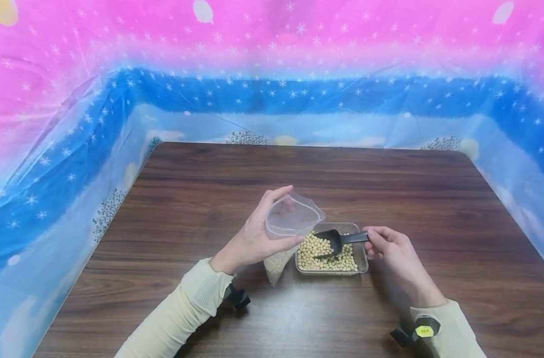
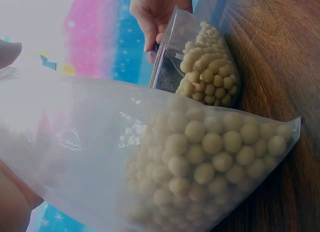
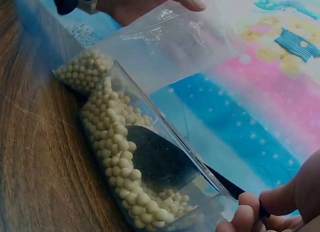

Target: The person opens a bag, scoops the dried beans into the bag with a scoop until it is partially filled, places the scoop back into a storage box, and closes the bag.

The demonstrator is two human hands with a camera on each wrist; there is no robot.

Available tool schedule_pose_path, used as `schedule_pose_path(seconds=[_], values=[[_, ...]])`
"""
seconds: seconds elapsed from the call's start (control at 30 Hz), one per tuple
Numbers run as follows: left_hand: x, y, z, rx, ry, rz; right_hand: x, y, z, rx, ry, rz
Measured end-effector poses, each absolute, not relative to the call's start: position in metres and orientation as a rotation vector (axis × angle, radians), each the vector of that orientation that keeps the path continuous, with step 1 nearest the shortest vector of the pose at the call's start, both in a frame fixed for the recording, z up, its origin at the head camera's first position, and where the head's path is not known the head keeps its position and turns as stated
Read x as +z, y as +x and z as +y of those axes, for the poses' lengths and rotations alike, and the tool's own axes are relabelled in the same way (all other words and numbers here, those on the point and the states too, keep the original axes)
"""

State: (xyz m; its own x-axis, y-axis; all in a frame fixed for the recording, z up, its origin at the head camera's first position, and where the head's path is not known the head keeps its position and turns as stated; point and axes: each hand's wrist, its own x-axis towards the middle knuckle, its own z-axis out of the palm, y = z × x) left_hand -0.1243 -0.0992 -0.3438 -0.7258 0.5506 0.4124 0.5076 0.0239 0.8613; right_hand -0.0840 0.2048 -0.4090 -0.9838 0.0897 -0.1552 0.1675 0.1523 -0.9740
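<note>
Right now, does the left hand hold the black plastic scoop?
No, the right hand holds the scoop; the left hand holds a translucent plastic bag.

A cloth-walled nook, like a small makeshift booth; pink-and-blue fabric (image 1: 272, 94) printed with snowflakes hangs round three sides of a dark wood-grain counter (image 1: 209, 179); whether a home, lab or office lies behind it cannot be told.
</note>
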Motion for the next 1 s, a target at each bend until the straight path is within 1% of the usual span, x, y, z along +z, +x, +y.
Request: schedule_pose_path(seconds=[0.2,0.37,0.63,0.87,1.0], values=[[-0.343,-0.124,-0.099,1.860,1.143,2.195,-0.413,-0.085,0.206,-2.097,0.311,2.275],[-0.343,-0.124,-0.099,1.853,1.152,2.205,-0.418,-0.087,0.212,-2.243,0.327,2.094],[-0.342,-0.124,-0.100,1.830,1.154,2.227,-0.424,-0.090,0.225,-2.365,0.249,1.868],[-0.342,-0.124,-0.100,1.833,1.156,2.229,-0.419,-0.088,0.232,-2.518,0.195,1.721],[-0.357,-0.132,-0.100,1.834,1.165,2.231,-0.410,-0.085,0.235,-2.653,0.151,1.614]])
